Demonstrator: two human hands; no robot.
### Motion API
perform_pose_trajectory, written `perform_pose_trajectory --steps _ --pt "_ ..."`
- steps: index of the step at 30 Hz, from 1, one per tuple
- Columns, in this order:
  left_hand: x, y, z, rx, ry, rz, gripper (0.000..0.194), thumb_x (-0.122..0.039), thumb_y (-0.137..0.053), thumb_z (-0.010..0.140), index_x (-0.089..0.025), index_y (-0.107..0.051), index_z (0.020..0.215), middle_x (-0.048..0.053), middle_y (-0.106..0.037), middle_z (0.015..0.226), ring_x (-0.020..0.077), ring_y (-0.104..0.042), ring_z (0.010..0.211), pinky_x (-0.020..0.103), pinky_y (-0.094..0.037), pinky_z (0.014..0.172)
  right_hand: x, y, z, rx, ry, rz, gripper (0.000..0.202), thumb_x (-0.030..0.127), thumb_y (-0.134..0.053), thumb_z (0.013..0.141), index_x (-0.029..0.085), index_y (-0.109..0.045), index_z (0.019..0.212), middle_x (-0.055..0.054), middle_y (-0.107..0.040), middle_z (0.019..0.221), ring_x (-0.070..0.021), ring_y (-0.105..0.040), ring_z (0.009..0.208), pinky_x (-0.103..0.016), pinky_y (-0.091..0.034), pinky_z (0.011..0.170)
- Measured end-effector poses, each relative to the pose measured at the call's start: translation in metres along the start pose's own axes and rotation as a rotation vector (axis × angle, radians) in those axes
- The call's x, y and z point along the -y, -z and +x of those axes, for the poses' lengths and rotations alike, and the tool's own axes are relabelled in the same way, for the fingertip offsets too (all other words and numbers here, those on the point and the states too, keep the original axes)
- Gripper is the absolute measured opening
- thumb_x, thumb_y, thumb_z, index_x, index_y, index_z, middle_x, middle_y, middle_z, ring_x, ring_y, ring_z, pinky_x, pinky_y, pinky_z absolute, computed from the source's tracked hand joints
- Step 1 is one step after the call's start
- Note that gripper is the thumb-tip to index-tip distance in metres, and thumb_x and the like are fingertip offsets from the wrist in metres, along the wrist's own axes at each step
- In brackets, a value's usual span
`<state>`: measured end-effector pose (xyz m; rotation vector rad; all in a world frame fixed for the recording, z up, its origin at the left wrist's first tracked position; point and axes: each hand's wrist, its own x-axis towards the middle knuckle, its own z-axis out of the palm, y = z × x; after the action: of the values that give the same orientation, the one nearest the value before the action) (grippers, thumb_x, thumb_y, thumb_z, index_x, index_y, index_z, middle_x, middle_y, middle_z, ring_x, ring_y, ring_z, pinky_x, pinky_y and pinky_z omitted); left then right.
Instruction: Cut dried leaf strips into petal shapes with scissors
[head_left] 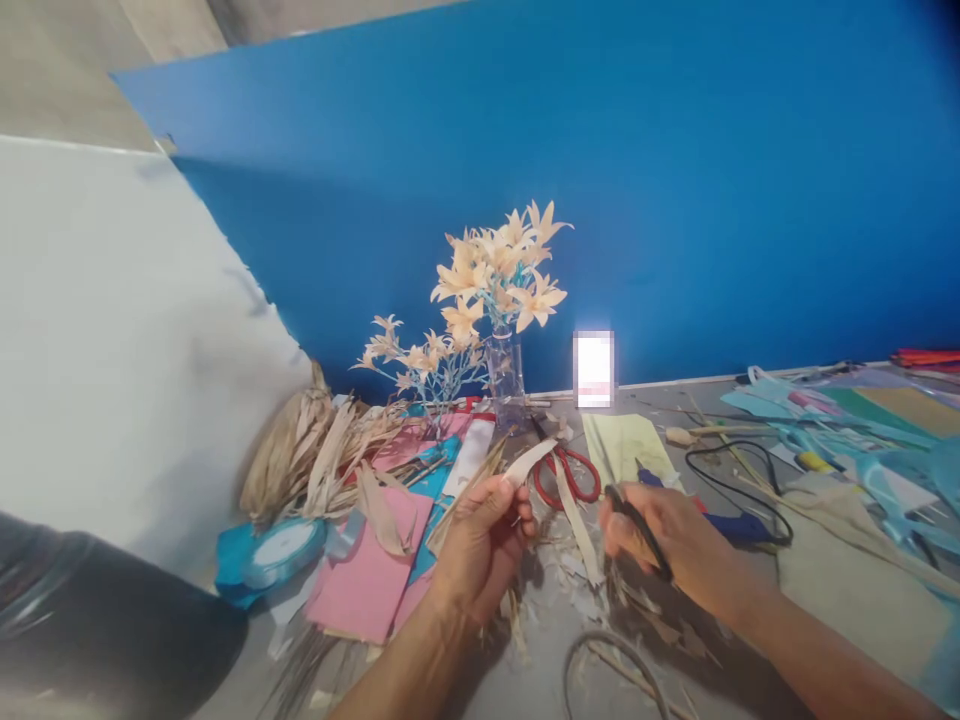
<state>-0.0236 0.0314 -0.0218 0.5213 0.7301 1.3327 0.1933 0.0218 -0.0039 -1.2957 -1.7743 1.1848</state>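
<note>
My left hand (480,540) pinches a pale, curved piece of dried husk (534,458) between thumb and fingers, its pointed end sticking out to the right. To the right of it, my right hand (675,535) is closed around the dark handles of a pair of scissors (643,535). Their blades point up and away, apart from the husk piece. Red-handled scissors (591,470) lie on the table just beyond the hands. A long pale husk strip (576,525) lies between my hands, among scattered trimmings.
Cream husk flowers (491,270) stand in a clear vase (506,385). A husk bundle (289,450), pink paper (367,580) and blue ribbon roll (277,555) lie left. Yellow paper (637,450), a blue glue gun (739,527) and its black cord (772,465) lie right.
</note>
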Motion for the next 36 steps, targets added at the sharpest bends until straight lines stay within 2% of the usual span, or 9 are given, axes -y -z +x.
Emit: perform_pose_trajectory --steps 3,5,8,10,14,18,25,31,36 --pt "0.001 -0.001 -0.003 0.016 -0.030 -0.017 0.028 -0.028 -0.091 0.063 -0.013 -0.069 0.074 0.003 -0.069 0.074 0.0104 -0.060 0.063 0.021 -0.049 0.057 -0.002 -0.004 0.000 0.343 -0.065 0.061 0.050 0.066 -0.061 0.080 0.017 -0.058 0.074 -0.005 -0.065 0.067 -0.0118 -0.046 0.051 -0.024 -0.032 0.049" --pt "0.004 -0.002 -0.005 0.025 -0.021 0.006 0.028 -0.029 -0.091 0.063 -0.012 -0.070 0.073 0.005 -0.071 0.076 0.0123 -0.063 0.067 0.022 -0.050 0.059 -0.002 -0.008 -0.001 0.430 -0.063 0.114 0.053 0.068 -0.065 0.076 0.016 -0.059 0.078 -0.009 -0.070 0.074 -0.0137 -0.053 0.057 -0.023 -0.035 0.052" --pt "0.007 -0.004 -0.008 0.053 0.003 0.059 0.027 -0.029 -0.089 0.065 -0.012 -0.071 0.071 0.007 -0.072 0.075 0.0137 -0.065 0.068 0.024 -0.052 0.063 -0.004 -0.014 -0.001 0.418 -0.003 0.149 0.055 0.071 -0.063 0.077 0.016 -0.061 0.079 -0.010 -0.072 0.076 -0.0158 -0.057 0.062 -0.024 -0.038 0.055" --pt "0.007 -0.006 -0.009 0.067 0.014 0.077 0.026 -0.029 -0.089 0.066 -0.011 -0.071 0.070 0.007 -0.072 0.073 0.0133 -0.064 0.067 0.024 -0.053 0.064 -0.006 -0.017 -0.001 0.419 0.002 0.166 0.058 0.073 -0.060 0.079 0.015 -0.062 0.077 -0.010 -0.071 0.072 -0.0135 -0.052 0.056 -0.024 -0.033 0.051" --pt "0.005 -0.008 -0.010 0.089 0.035 0.061 0.025 -0.029 -0.088 0.065 -0.011 -0.071 0.069 0.009 -0.073 0.075 0.0146 -0.066 0.068 0.025 -0.054 0.066 -0.011 -0.023 0.001 0.407 -0.081 0.255 0.061 0.075 -0.062 0.073 0.015 -0.058 0.067 -0.007 -0.065 0.059 -0.0085 -0.038 0.044 -0.023 -0.024 0.044" --pt "0.003 -0.007 -0.007 0.085 0.062 0.030 0.024 -0.032 -0.083 0.072 -0.011 -0.073 0.075 0.011 -0.074 0.076 0.0182 -0.068 0.070 0.028 -0.055 0.068 -0.015 -0.025 0.002 0.395 -0.124 0.274 0.053 0.066 -0.066 0.073 0.015 -0.057 0.063 -0.007 -0.063 0.054 -0.0075 -0.037 0.042 -0.022 -0.023 0.042" --pt "0.000 -0.008 -0.010 0.147 0.022 0.000 0.050 -0.063 -0.071 0.076 -0.012 -0.072 0.081 0.012 -0.071 0.077 0.0231 -0.067 0.076 0.033 -0.055 0.065 -0.021 -0.027 0.003 0.345 -0.132 0.234 0.046 0.058 -0.069 0.074 0.015 -0.057 0.066 -0.005 -0.062 0.052 -0.0092 -0.043 0.044 -0.021 -0.027 0.043" --pt "-0.002 -0.010 -0.016 0.116 -0.069 0.250 0.025 -0.032 -0.082 0.073 -0.015 -0.064 0.070 0.006 -0.070 0.076 0.0155 -0.064 0.069 0.026 -0.053 0.066 -0.016 -0.028 -0.001 0.336 -0.138 0.179 0.033 0.043 -0.067 0.079 0.015 -0.057 0.064 -0.004 -0.062 0.054 -0.0101 -0.046 0.047 -0.022 -0.027 0.046" --pt "-0.002 -0.008 -0.012 0.106 -0.049 0.261 0.024 -0.030 -0.081 0.074 -0.015 -0.063 0.068 0.006 -0.070 0.073 0.0150 -0.064 0.067 0.026 -0.052 0.066 -0.019 -0.027 -0.002 0.352 -0.119 0.231 0.040 0.044 -0.067 0.080 0.017 -0.054 0.053 0.000 -0.051 0.044 -0.0082 -0.034 0.042 -0.025 -0.020 0.044"
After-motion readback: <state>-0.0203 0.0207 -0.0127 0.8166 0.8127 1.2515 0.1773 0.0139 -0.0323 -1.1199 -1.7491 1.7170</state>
